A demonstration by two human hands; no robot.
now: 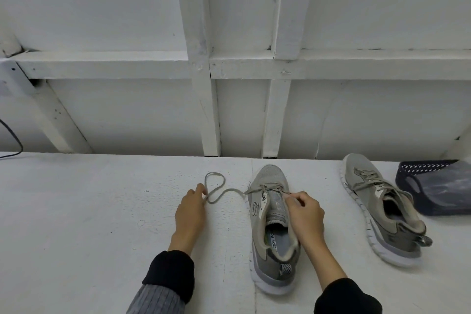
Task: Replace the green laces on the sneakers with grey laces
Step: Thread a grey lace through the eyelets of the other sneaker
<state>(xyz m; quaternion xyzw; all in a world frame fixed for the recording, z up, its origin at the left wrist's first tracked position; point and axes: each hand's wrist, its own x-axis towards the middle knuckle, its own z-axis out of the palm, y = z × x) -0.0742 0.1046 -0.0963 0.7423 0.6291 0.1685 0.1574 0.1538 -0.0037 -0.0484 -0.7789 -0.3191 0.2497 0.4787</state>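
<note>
A grey lace (216, 190) is threaded through the lowest eyelets of the near sneaker (272, 227), standing on the white table (76, 211). Its looped left end is pinched by the left hand (191, 209); its right end is pinched by the right hand (304, 214). A second sneaker (382, 209) lies tilted further right, beside a dark basket (438, 186).

sneaker (272, 214): matt mesh cloth (white rubbery sole) | table (102, 211): rough painted

Even, diffuse, cool light; no glare. Soft, faint shadows lie just beside the hands and under the near shoe (274, 232), more to its right. Wide-angle distortion bends the wall (127, 20) beams and the table (76, 211) edge toward the frame borders. Focus is fairly sharp centrally, softer at the edges.
</note>
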